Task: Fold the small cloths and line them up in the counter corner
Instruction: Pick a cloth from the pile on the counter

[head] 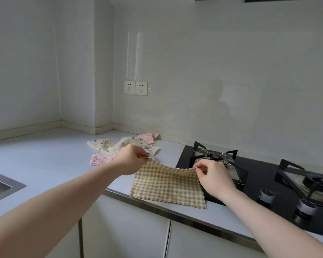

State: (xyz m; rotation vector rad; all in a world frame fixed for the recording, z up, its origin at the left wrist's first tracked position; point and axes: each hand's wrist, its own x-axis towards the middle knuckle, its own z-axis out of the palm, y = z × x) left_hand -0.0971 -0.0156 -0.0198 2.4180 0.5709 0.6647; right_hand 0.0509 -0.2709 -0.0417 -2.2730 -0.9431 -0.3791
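Cloth (166, 185), beige check, hangs between both hands, its far edge lifted, its near edge lying at the counter (45, 159) front. Left hand (131, 159) pinches the far left corner between thumb and fingertips; the fingertips themselves are hidden behind the knuckles. Right hand (213, 175) pinches the far right corner, fingers curled, and covers that corner of the cloth. Pile (123, 148) of loose cloths lies just beyond the left hand, partly hidden by it; their number cannot be told. Hob (250, 175) sits under and beyond the right hand, cut off at the right. Sink (2, 185), well left of the left hand, is cut off too.
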